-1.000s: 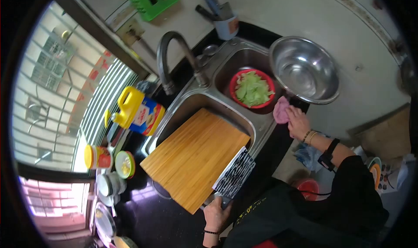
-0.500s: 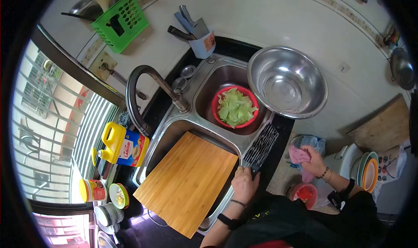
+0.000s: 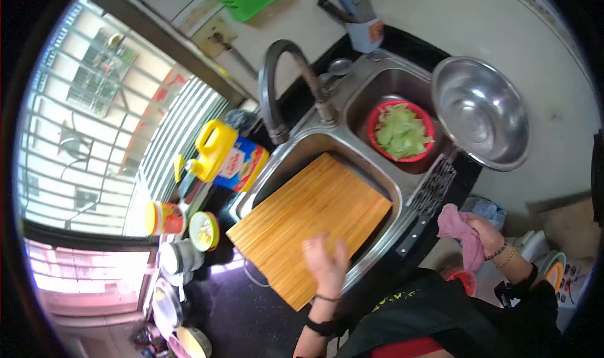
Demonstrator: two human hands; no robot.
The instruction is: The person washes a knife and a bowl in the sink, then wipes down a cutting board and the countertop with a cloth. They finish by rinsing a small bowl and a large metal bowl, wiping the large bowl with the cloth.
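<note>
My left hand (image 3: 324, 260), its fingers spread and somewhat blurred, is over the lower right part of a wooden cutting board (image 3: 302, 213). That board lies across the left basin of a double sink. In my right hand (image 3: 487, 235), at the right, is a pink cloth (image 3: 461, 232). The cleaver (image 3: 431, 191) lies on the sink's right edge, its black handle toward my body, with neither hand on it. In the other basin a red bowl (image 3: 429, 124) holds cut pale green leaves (image 3: 401, 131).
A large metal bowl (image 3: 481, 112) rests at the sink's far right corner. The curved faucet (image 3: 270, 94) rises behind the board. A yellow detergent bottle (image 3: 217, 147), a jar (image 3: 165, 218) and stacked dishes (image 3: 176, 257) line the left side. A knife holder (image 3: 366, 36) stands behind.
My left hand has let go of the cleaver handle and moved left over the board. My right hand still has the cloth. The view has shifted, so the sink appears farther right and higher.
</note>
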